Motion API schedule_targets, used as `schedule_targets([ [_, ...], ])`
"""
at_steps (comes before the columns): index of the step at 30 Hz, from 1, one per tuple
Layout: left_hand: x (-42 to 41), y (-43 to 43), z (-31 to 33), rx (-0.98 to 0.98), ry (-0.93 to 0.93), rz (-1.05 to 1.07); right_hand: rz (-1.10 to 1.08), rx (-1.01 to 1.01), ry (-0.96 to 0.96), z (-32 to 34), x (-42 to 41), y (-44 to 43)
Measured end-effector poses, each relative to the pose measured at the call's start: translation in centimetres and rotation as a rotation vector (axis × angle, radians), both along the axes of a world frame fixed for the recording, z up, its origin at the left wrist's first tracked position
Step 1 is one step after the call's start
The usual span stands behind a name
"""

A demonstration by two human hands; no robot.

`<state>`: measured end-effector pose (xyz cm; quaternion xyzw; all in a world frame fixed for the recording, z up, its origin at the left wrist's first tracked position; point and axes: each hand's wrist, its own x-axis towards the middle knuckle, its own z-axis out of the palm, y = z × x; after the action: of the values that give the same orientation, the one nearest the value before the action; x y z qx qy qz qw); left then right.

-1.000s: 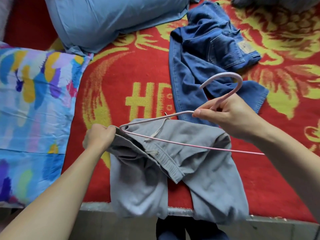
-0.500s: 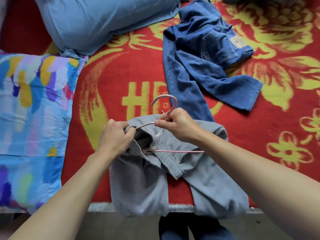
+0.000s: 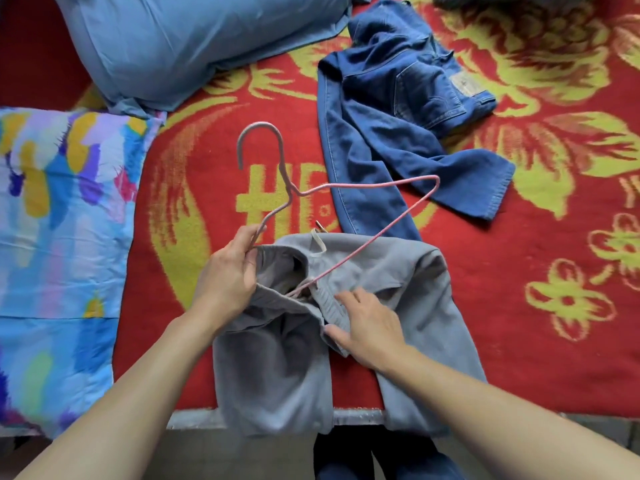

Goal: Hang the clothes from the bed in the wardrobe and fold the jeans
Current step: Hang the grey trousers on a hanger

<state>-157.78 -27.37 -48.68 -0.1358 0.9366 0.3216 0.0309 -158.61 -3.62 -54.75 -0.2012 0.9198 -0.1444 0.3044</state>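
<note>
A red blanket [image 3: 207, 188] with yellow flowers covers the bed; its metal edge [image 3: 194, 419] shows below the wrists. There is one pink hanger [image 3: 296, 192], one pair of grey trousers [image 3: 433, 306] and one pair of jeans [image 3: 381, 133]. The left hand [image 3: 225, 282] grips the hanger, whose lower end is tucked into the trousers' waist. The right hand [image 3: 367, 327] lies flat on the waistband, fingers spread. The jeans lie beyond it. One blue pillow [image 3: 190, 46] and one colourful quilt [image 3: 52, 237] lie beyond and left of the left hand.

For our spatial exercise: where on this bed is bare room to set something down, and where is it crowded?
Free: blanket right of grey trousers, this side of the jeans; a strip between patterned pillow and left hand. Crowded: the middle, with hanger and trousers.
</note>
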Motion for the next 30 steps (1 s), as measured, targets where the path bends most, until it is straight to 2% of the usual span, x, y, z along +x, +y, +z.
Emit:
schedule_targets([
  [3, 0.3, 0.3, 1.2, 0.012, 0.008, -0.043, -0.069, 0.181, 0.035, -3.0, 0.7, -0.5],
  [8, 1.6, 0.1, 3.1, 0.083, 0.004, -0.067, -0.107, 0.313, 0.065, -4.6, -1.1, 3.1],
  [10, 1.6, 0.0, 3.6, 0.115, 0.011, -0.029, -0.166, 0.228, 0.032, -3.9, -2.0, 4.7],
  [14, 0.9, 1.7, 3.9, 0.186, 0.048, 0.028, -0.321, -0.220, -0.058, -0.5, -1.7, 0.8],
  [16, 0.8, 2.8, 4.1, 0.220, 0.056, 0.018, -0.331, -0.239, -0.004, 0.1, -1.5, -2.3],
  [19, 1.5, 3.7, 4.2, 0.241, 0.040, -0.001, -0.241, -0.103, 0.072, -0.6, -1.7, -4.6],
  [23, 2.4, 3.7, 4.1, 0.268, 0.034, 0.065, -0.103, -0.259, -0.165, -1.5, -1.3, -2.9],
  [24, 2.3, 3.6, 4.1, 0.276, 0.035, 0.090, -0.075, -0.266, -0.174, -1.8, -1.0, -2.3],
  [30, 2.0, 4.4, 5.4, 0.325, 0.053, 0.064, -0.142, 0.110, 0.003, -2.8, -0.9, -1.4],
])
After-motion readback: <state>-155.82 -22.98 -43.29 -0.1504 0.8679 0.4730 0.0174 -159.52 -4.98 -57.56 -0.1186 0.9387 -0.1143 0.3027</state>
